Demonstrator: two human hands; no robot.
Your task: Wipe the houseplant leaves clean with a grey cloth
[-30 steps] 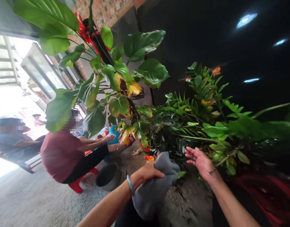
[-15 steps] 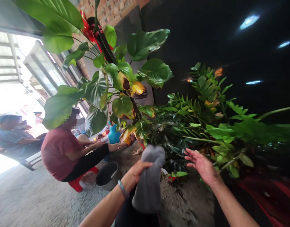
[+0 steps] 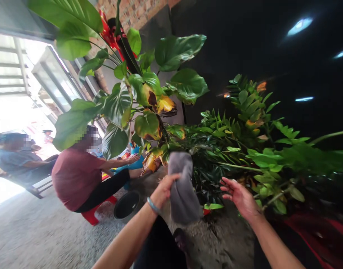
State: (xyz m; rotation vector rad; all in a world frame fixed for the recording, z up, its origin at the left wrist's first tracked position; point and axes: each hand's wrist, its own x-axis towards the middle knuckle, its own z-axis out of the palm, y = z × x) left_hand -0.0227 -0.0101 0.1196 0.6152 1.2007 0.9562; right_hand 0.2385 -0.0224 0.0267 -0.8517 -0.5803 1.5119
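Note:
A grey cloth (image 3: 184,192) hangs, slightly blurred, from my left hand (image 3: 167,188), whose thumb and fingers are closed on its left edge. A bracelet circles that wrist. My right hand (image 3: 240,198) is held out to the right of the cloth with its fingers apart and nothing in them. Past it grows a low leafy green plant (image 3: 235,149). Above the cloth stands a tall potted plant with broad leaves (image 3: 147,125), several of them yellow and brown at the edges.
A person in a red shirt (image 3: 76,175) sits on a red stool (image 3: 94,215) to the left, beside a dark bucket (image 3: 127,205). Another person in blue (image 3: 16,158) sits further off. A glossy black wall (image 3: 244,45) rises behind the plants.
My left hand has risen slightly with the cloth, whose lower end has swung to the right. My right hand is nearly unchanged. The person in red has stretched an arm forward.

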